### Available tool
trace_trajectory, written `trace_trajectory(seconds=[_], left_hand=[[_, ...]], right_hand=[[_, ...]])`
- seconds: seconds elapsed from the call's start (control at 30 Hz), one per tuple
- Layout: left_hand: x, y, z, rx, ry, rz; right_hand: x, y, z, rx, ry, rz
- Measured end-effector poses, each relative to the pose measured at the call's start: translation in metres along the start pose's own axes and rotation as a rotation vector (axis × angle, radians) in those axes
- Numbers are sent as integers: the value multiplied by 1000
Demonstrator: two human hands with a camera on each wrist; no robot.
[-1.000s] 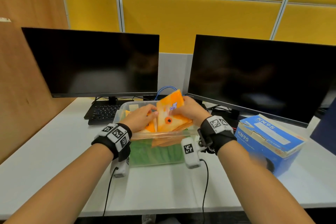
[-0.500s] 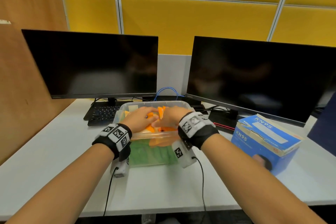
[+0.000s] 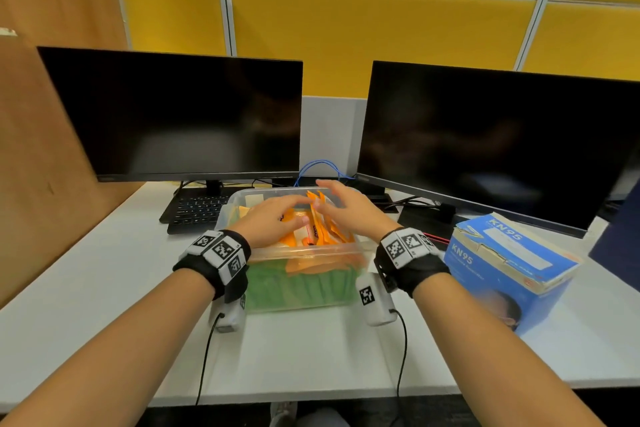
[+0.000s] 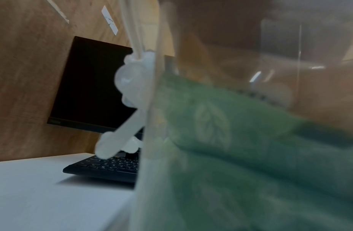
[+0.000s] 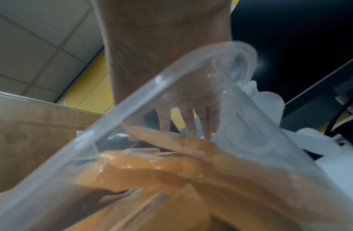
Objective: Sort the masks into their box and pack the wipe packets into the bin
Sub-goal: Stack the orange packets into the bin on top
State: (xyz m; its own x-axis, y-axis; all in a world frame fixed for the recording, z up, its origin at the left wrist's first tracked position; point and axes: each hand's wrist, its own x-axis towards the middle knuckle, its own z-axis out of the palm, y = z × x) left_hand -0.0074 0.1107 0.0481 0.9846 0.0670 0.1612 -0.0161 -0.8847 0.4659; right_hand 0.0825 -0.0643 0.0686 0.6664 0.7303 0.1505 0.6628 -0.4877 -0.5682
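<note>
The orange wipe packets [image 3: 313, 230] stood on edge in the clear bin [image 3: 304, 251], long sides running away from the person, green packets [image 3: 304, 288] packed beneath them. The left hand [image 3: 273, 218] lay flat on the orange ones, fingers straight; the right hand [image 3: 349, 206] hovered just above, fingers spread, gripping nothing. Right of the bin sat the blue KN95 mask box [image 3: 502, 263] on the white tabletop [image 3: 104, 274], two dark monitors [image 3: 180, 114] and yellow panels [image 3: 381, 35] behind.

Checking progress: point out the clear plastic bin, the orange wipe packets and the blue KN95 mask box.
clear plastic bin [image 3: 304, 251]: head view, near rim.
orange wipe packets [image 3: 320, 224]: head view, upright packet's face.
blue KN95 mask box [image 3: 485, 265]: head view, front panel.
</note>
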Motion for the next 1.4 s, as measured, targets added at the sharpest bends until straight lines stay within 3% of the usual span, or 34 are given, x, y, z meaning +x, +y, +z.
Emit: trace_trajectory(seconds=[0.1,0.17,0.23,0.33,0.4,0.47,0.53,0.6,0.7,0.77,0.87,0.93,1.23,1.4], left_hand=[[1,-4,1,124,-104,-13],[2,-6,2,199,-137,-50],[3,-4,1,190,-120,-74],[-2,6,-3,46,-19,-98],[-6,13,-6,1,49,-92],[-10,18,-8,-8,75,-72],[-17,19,-9,-30,37,-30],[-30,21,-10,-41,-34,47],[-49,19,-7,66,-51,167],[-54,17,-3,64,-32,169],[-50,20,3,27,1,125],[-46,27,7,39,23,74],[-3,94,44,163,296,-300],[27,113,53,150,313,-417]], right_hand=[[-3,3,5,-135,-140,4],[-4,4,8,-99,-155,-30],[-4,5,9,-81,-54,-22],[-2,9,12,-261,243,62],[1,12,13,-306,252,159],[-1,11,10,-211,166,179],[-8,13,-3,60,91,155],[-23,24,-25,249,143,165],[-57,69,-69,-19,348,320],[-87,108,-94,-300,334,543],[-126,152,-118,-474,239,826],[-139,172,-123,-460,206,879],[-118,146,-84,-232,181,699],[-93,122,-49,-388,227,726]])
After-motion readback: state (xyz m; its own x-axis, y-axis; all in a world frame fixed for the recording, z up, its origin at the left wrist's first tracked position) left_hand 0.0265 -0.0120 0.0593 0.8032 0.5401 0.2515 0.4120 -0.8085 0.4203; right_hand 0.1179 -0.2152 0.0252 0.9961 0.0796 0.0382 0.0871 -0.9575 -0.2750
